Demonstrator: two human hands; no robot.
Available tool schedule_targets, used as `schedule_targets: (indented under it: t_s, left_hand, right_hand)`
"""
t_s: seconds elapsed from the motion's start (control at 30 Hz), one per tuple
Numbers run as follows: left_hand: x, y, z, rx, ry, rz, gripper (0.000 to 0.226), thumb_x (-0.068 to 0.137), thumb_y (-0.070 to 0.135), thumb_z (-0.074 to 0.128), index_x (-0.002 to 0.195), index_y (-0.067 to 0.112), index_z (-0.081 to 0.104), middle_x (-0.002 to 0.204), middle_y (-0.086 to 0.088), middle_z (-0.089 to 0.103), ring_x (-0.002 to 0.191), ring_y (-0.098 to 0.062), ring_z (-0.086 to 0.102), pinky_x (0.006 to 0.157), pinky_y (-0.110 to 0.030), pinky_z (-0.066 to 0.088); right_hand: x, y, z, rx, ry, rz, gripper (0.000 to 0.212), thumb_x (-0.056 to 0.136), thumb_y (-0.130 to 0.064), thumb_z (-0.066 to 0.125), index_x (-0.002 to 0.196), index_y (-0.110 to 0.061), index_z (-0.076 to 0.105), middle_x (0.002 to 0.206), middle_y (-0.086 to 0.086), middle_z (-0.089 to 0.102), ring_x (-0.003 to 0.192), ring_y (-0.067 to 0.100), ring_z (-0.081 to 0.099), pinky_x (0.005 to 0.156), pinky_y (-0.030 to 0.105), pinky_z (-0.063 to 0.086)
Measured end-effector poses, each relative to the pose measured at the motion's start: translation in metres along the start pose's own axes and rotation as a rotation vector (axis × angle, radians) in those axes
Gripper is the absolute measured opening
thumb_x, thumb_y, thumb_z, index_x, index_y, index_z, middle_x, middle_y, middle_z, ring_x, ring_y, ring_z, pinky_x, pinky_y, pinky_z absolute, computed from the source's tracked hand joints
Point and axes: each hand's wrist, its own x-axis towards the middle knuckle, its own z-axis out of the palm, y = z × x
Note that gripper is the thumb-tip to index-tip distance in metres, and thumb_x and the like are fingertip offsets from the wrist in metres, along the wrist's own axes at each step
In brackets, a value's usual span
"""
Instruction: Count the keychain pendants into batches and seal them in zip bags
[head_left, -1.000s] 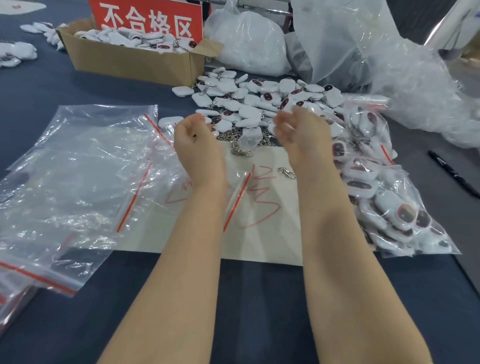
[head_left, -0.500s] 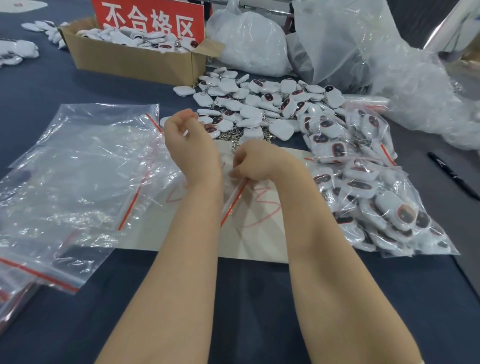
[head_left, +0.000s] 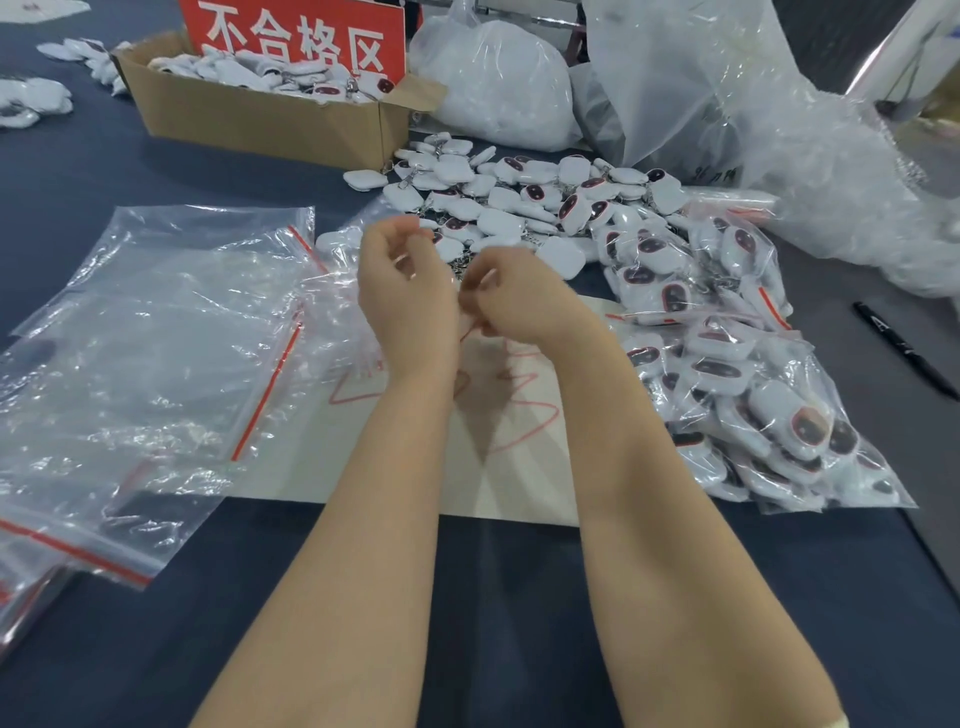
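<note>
So both hands are up over the middle of the dark blue worktop (head_left: 519, 597), nearly touching. The left hand (head_left: 405, 306) has its fingers curled and is pinching the edge of a crumpled clear zip bag (head_left: 337, 291). The right hand (head_left: 524, 301) is curled tight right beside it, and it looks like it's pinching the same bag's red strip, though that part's a bit hidden. Under them lies a beige paper sheet with red scribbles (head_left: 467, 478). The loose pile of white keychain pendants with dark red faces (head_left: 519, 202) sits just behind the hands, toward the far edge. Filled clear bags of pendants (head_left: 753, 395) are stacked on the right side, with a black marker pen (head_left: 904, 353) past them. Flat empty zip bags with red strips (head_left: 156, 338) sit on the left, and a brown cardboard box with a red sign (head_left: 260, 119) is at the far left.
</note>
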Motion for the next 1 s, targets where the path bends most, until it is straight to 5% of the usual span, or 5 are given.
schedule_targets:
  t_s: [0.13,0.27,0.43,0.77,1.0]
  left_hand:
    - [-0.004,-0.008,0.003,0.266,-0.227,0.104,0.017,0.091,0.011,0.051,0.101,0.012,0.065,0.099,0.002,0.064,0.094,-0.014,0.059,0.085,-0.021,0.045]
    - [-0.01,-0.016,0.007,0.533,-0.368,0.252,0.018,0.089,0.024,0.059,0.102,0.013,0.063,0.109,-0.002,0.057,0.103,-0.018,0.055,0.085,-0.024,0.04]
    - [-0.008,-0.017,0.004,0.707,-0.412,0.229,0.02,0.086,0.023,0.062,0.104,0.014,0.059,0.114,-0.004,0.051,0.095,-0.024,0.058,0.08,-0.034,0.047]
    - [-0.005,-0.022,0.002,0.681,-0.371,0.158,0.022,0.087,0.023,0.059,0.106,0.012,0.059,0.113,-0.008,0.056,0.1,-0.024,0.056,0.084,-0.031,0.044]
    - [-0.003,-0.024,0.002,0.62,-0.308,0.164,0.024,0.096,0.021,0.046,0.093,0.008,0.066,0.092,-0.009,0.067,0.088,-0.027,0.059,0.074,-0.033,0.046]
  right_hand:
    - [0.009,0.012,0.002,0.581,0.402,0.079,0.014,0.088,-0.011,0.064,0.1,-0.01,0.057,0.086,0.012,0.065,0.064,0.011,0.062,0.065,0.026,0.054]
    - [0.015,0.025,0.003,0.986,0.405,0.268,0.022,0.094,-0.024,0.061,0.083,-0.007,0.054,0.069,0.008,0.054,0.06,0.018,0.052,0.056,0.028,0.048]
    - [0.022,0.033,0.009,1.045,0.35,0.336,0.034,0.098,-0.038,0.05,0.084,-0.009,0.062,0.073,0.004,0.064,0.057,0.012,0.061,0.047,0.019,0.047]
    - [0.025,0.036,0.021,0.984,0.258,0.192,0.033,0.09,-0.001,0.053,0.062,-0.005,0.069,0.062,0.008,0.068,0.063,0.019,0.062,0.065,0.027,0.051]
    - [0.024,0.038,0.028,0.833,0.245,0.118,0.026,0.087,-0.013,0.062,0.085,0.013,0.063,0.083,0.02,0.053,0.082,0.026,0.046,0.077,0.04,0.037]
